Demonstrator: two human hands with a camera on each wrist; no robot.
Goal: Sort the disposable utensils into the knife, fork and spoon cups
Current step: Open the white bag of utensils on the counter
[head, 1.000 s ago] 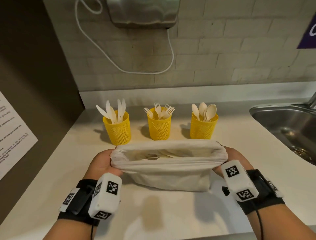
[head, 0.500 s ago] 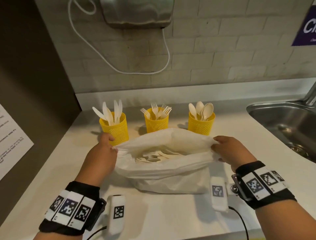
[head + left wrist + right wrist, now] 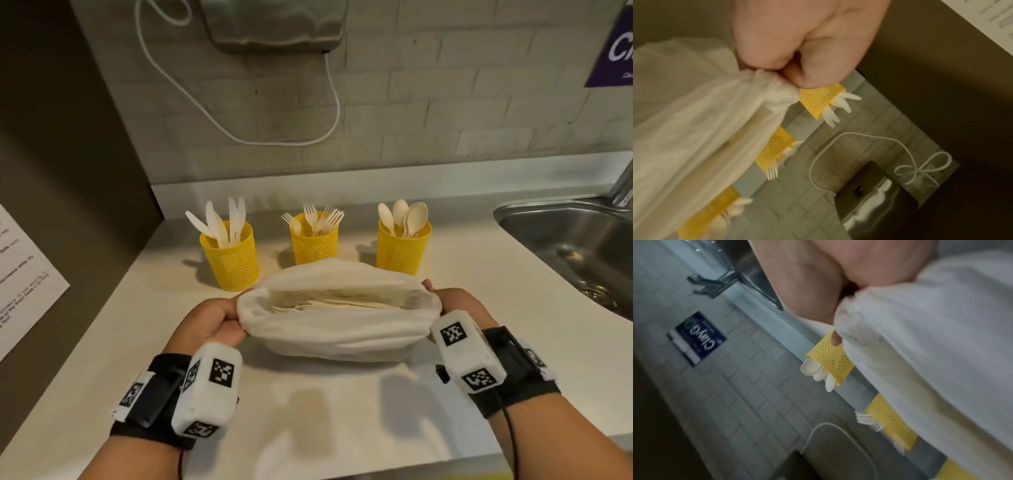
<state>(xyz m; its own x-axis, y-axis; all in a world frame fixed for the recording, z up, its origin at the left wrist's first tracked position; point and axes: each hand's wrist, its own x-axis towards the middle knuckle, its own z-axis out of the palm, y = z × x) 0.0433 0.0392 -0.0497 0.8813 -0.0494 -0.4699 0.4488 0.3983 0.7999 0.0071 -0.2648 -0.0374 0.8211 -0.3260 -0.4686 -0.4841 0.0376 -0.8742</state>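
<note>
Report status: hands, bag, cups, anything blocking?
Left hand and right hand grip the ends of the white bag, mouth open. Loose utensils inside, unsorted. Three yellow cups behind it, unobstructed.

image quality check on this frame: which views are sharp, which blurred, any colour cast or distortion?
Head view: sharp, warm light, wide-angle bowing at the edges, soft shadows behind the yellow cups. Left wrist view: dim, warm, the white bag smeared by blur. Right wrist view: cooler and greyer, soft throughout, the spoon cup fairly legible.

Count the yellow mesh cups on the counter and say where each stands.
3, in a row behind the white bag: knife cup left, fork cup middle, spoon cup right. None appears hidden.
</note>
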